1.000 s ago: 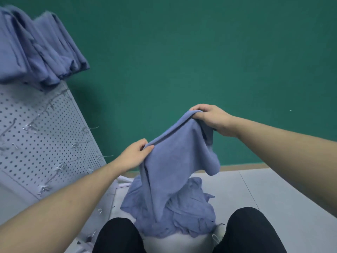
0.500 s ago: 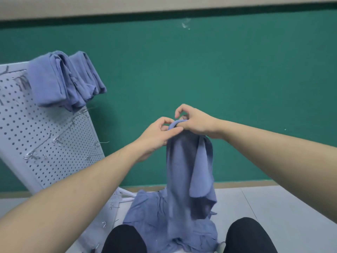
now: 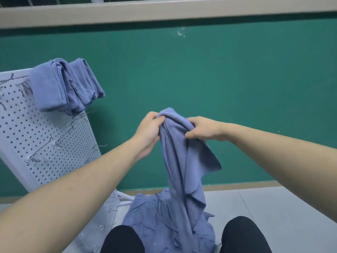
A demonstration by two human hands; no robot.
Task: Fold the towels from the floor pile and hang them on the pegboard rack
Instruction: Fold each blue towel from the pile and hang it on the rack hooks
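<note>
A blue towel [image 3: 182, 161] hangs bunched in front of me, held at its top by both hands. My left hand [image 3: 148, 132] grips the top left of the bunch, fingers curled into the cloth. My right hand [image 3: 204, 129] pinches the top right fold. The towel's lower end drapes down onto the floor pile of blue towels [image 3: 156, 221] between my knees. To the left leans the white pegboard rack [image 3: 36, 136], with several folded blue towels [image 3: 67, 84] draped over its top edge.
Metal hooks [image 3: 52, 143] stick out of the pegboard face toward me. A green wall [image 3: 237, 88] stands close behind, with a pale ledge above it. Grey floor [image 3: 273, 212] lies to the right. My black-clad knees [image 3: 242, 236] frame the pile.
The hands came together from a spread hold and now sit a little apart again at the towel's top. The towel went from stretched to bunched and hanging. The view tilted upward.
</note>
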